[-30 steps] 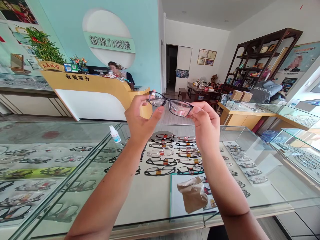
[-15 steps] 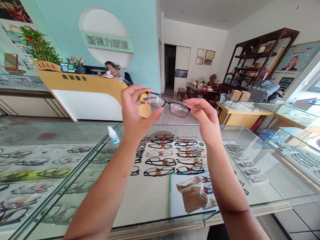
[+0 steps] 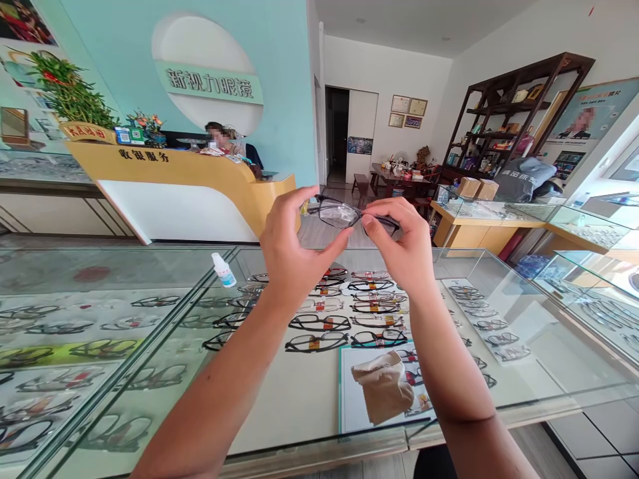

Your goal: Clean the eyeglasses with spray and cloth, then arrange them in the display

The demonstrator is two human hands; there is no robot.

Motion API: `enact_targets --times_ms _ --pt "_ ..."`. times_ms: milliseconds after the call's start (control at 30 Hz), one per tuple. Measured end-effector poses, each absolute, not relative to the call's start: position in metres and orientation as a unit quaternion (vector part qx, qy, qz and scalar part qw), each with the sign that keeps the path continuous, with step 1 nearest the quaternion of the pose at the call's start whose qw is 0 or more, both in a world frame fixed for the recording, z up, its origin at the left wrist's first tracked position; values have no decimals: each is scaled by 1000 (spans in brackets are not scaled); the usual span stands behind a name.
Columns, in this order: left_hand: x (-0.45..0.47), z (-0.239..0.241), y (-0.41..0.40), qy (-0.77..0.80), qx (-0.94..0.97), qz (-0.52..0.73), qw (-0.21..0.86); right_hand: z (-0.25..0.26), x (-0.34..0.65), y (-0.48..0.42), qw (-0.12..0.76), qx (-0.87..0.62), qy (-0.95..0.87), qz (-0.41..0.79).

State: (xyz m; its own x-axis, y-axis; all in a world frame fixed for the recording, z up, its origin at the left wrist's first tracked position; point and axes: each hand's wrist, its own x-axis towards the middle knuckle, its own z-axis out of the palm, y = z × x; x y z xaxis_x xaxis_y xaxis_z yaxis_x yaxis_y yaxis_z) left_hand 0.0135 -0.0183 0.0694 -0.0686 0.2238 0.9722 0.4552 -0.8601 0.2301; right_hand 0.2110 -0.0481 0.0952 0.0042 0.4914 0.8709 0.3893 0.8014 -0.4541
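Both my hands hold a pair of dark-framed glasses (image 3: 339,213) up in the air above a glass display counter (image 3: 504,372). My left hand (image 3: 292,249) pinches the left end of the frame between thumb and fingers. My right hand (image 3: 402,246) grips the right lens side, its fingers partly covering that lens. The left lens shows clear between the two hands. Below them, rows of spectacle frames (image 3: 344,313) lie inside the case.
A tan cleaning cloth (image 3: 382,389) lies on a white tray (image 3: 349,412) on the counter, and a small dropper bottle (image 3: 222,269) stands further left. A person sits behind the yellow reception desk (image 3: 174,193). More glass cases stand to the right, with a dark wooden shelf (image 3: 519,113) behind them.
My hands have drawn closer together and shifted slightly right and down. The right fingers have slid inward over the right lens. The glasses sit lower against the background.
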Motion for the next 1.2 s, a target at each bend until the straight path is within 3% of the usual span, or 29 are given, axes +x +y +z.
enact_targets --times_ms 300,633,767,933,1100,1200 --pt "24 68 -28 -302 -670 -673 80 98 211 -53 634 -311 -705 66" --pt "23 65 -11 -189 -659 -693 -225 93 216 -34 581 -310 -690 299" --pt "16 69 -6 -176 -663 -668 -288 95 217 -35 560 -295 -683 364" --pt "18 68 -5 -179 -661 -675 -275 92 214 -32 594 -297 -663 345" --pt "26 70 -26 -281 -600 -745 -77 86 207 -30 650 -310 -642 264" --pt "31 74 -42 -318 -655 -674 -121 83 198 -34 675 -316 -644 170"
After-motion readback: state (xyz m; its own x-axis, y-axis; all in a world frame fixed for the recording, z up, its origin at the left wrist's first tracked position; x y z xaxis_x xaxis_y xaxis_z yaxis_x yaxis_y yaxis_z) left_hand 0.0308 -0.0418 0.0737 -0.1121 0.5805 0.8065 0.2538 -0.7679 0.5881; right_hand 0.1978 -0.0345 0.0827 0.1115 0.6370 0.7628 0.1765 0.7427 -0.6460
